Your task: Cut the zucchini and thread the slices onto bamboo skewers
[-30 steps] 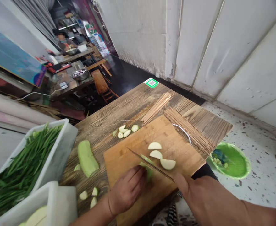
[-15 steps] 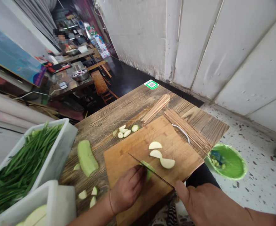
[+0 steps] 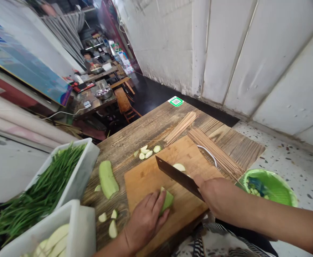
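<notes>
My left hand (image 3: pixel 145 221) presses its curled fingers on a green-skinned vegetable piece (image 3: pixel 167 200) at the near side of the wooden cutting board (image 3: pixel 151 178). In my right hand (image 3: pixel 220 200) is a cleaver (image 3: pixel 178 176), gripped at the handle, its dark blade tilted flat and lifted over the board's middle. A pale cut slice (image 3: pixel 179 167) lies just beyond the blade; the other slices are hidden behind blade and hand.
A half vegetable (image 3: pixel 108 179) and small offcuts (image 3: pixel 147 152) lie on the wooden table (image 3: pixel 135 137). Bamboo skewers (image 3: pixel 215 151) lie at the far right, a green basin (image 3: pixel 271 184) beyond. White tubs at left hold green chives (image 3: pixel 49 182) and pale slices (image 3: pixel 52 239). A person sits far back.
My right hand has lifted the cleaver out of the cut and swung it right and away, turning the blade flat. The left hand stays on the green piece. The camera tilted slightly.
</notes>
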### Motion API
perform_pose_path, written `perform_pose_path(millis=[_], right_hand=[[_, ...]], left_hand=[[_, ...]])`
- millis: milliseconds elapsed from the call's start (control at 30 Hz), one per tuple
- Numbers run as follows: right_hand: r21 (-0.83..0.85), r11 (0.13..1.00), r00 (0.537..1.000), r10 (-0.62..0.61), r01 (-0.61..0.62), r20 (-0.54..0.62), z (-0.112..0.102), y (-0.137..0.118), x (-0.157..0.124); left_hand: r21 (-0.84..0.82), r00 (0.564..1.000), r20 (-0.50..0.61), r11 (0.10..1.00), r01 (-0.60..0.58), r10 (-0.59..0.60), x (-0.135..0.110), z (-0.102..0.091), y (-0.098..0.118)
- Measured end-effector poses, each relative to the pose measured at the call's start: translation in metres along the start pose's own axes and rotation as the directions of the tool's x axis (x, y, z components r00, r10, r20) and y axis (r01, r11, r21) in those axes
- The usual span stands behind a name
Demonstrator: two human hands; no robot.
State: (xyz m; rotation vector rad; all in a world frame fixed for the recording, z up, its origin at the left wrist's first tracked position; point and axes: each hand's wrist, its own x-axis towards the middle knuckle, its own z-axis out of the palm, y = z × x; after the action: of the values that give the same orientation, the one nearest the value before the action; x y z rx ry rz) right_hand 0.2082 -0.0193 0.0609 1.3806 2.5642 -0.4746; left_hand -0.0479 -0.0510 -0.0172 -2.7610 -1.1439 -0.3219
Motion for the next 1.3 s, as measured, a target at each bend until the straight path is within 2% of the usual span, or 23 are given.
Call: perform_pose_path(millis=[167,267,333,433,633,733,833,967,1067,1200,1300], right_hand=[[-0.080,0.996,0.998,-0.043,0.039,-0.041,0.000,-0.005,-0.006],[-0.105,0.991,0.996,-0.085,0.081,-0.034,-0.004,-0.008,-0.017],[-0.123,0.987,0.993,-0.110,0.105,-0.032,-0.006,-0.010,-0.025],[-0.178,0.978,0.988,-0.128,0.112,-0.081,-0.004,-0.011,-0.034],[-0.267,0.950,0.965,-0.209,0.161,-0.162,0.001,-0.013,-0.041],[-0.295,0.945,0.940,-0.223,0.143,-0.258,-0.003,-0.013,-0.041],[-0.152,0.984,0.950,-0.130,0.090,-0.283,-0.011,-0.008,-0.042],[0.071,0.997,0.982,-0.026,0.040,-0.185,-0.018,0.008,-0.046],[0.089,0.996,0.979,0.034,-0.017,-0.199,-0.018,0.016,-0.050],[0.099,0.994,0.959,0.077,-0.051,-0.273,-0.013,0.019,-0.057],[0.048,0.995,0.944,0.100,-0.089,-0.316,-0.009,0.023,-0.063]], left_hand=[[0.011,0.998,-0.019,0.998,0.066,-0.066,0.024,0.007,0.008],[0.014,0.994,-0.108,1.000,0.007,-0.006,0.032,0.009,0.009],[0.003,0.982,-0.184,0.999,-0.043,0.043,0.032,0.011,0.009],[-0.008,0.968,-0.246,0.999,-0.053,0.049,0.030,0.013,0.007],[-0.047,0.965,-0.263,0.999,-0.028,0.015,0.028,0.019,0.007],[-0.056,0.964,-0.265,0.998,-0.010,-0.005,0.026,0.018,0.008],[-0.069,0.973,-0.231,0.998,-0.008,-0.008,0.029,0.010,0.010],[-0.019,0.992,-0.113,0.998,-0.056,0.053,0.043,0.000,0.013],[-0.024,0.993,-0.035,0.993,-0.117,0.117,0.057,0.003,0.015],[-0.046,0.991,0.065,0.992,-0.113,0.116,0.079,0.012,0.014],[-0.104,0.960,0.138,0.967,-0.232,0.245,0.098,0.013,0.010]])
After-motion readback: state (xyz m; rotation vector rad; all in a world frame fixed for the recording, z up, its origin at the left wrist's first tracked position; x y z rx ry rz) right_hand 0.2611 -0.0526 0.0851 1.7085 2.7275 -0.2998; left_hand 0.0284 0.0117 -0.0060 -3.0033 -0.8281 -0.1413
